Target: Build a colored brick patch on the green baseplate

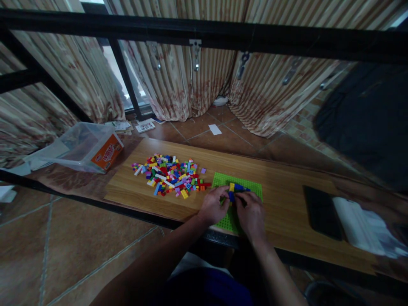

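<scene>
Both hands are over a green studded baseplate (255, 187) on the wooden board. Between them sits a small build of blue and yellow toy bricks (239, 187) on the plate. My left hand (213, 207) has its fingers curled in at the left side of the build. From the right, my right hand (250, 211) pinches close to a blue brick (231, 196) at the near end. The fingertips partly hide the bricks, and which fingers bear on which brick is hard to see. A heap of mixed coloured bricks (174, 174) lies to the left of the plate.
A clear plastic tub (83, 144) with an orange label lies at the far left. On the right are a dark flat tablet-like object (321, 211) and a white plastic package (357, 225). A black metal bar (204, 32) crosses above the board, before striped curtains (178, 85).
</scene>
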Demonstrator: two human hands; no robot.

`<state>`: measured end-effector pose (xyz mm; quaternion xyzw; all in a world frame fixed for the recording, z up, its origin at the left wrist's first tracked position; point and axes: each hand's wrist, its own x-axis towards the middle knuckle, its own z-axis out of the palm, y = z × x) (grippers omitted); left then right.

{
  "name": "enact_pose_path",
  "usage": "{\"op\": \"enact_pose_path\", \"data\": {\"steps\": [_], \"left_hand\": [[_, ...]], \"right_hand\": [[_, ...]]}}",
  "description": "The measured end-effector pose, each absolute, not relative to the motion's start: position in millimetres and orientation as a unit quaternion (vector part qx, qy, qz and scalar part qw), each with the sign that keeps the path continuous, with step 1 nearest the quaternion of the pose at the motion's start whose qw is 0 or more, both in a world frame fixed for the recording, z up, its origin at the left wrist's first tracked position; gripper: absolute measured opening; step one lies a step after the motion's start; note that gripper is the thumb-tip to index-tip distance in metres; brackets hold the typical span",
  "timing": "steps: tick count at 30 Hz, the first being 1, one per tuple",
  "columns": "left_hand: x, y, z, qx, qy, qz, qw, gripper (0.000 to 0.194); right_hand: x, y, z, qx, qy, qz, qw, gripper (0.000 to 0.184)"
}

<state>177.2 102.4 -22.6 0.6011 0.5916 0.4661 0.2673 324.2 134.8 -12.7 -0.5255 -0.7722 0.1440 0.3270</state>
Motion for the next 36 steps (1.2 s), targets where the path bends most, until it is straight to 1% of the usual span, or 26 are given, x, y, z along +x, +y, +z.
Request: {"op": "enact_pose_path", "data": {"steps": [8,17,21,27,36], "left_hand": [[178.0,103.0,-22.7,0.601,0.598,0.467,0.25,0.034],[179.4,100.8,-23.3,0.613,0.596,0.462,0.237,0.043],[181.2,100.7,-26.6,0.612,0.601,0.461,0.228,0.044],[182.0,101.1,-30.2,0.613,0.606,0.455,0.224,0.041],[182.0,100.5,-29.4,0.618,0.606,0.453,0.214,0.042]], "right_hand": [[322.2,129.7,-9.9,-0.544,-0.769,0.134,0.308,0.027],[319.5,129.9,-10.5,-0.545,-0.773,0.133,0.296,0.03],[318.7,132.3,-10.2,-0.547,-0.77,0.128,0.301,0.03],[320.0,135.9,-7.5,-0.536,-0.772,0.132,0.315,0.033],[318.7,137.5,-3.8,-0.543,-0.752,0.174,0.33,0.035]]}}
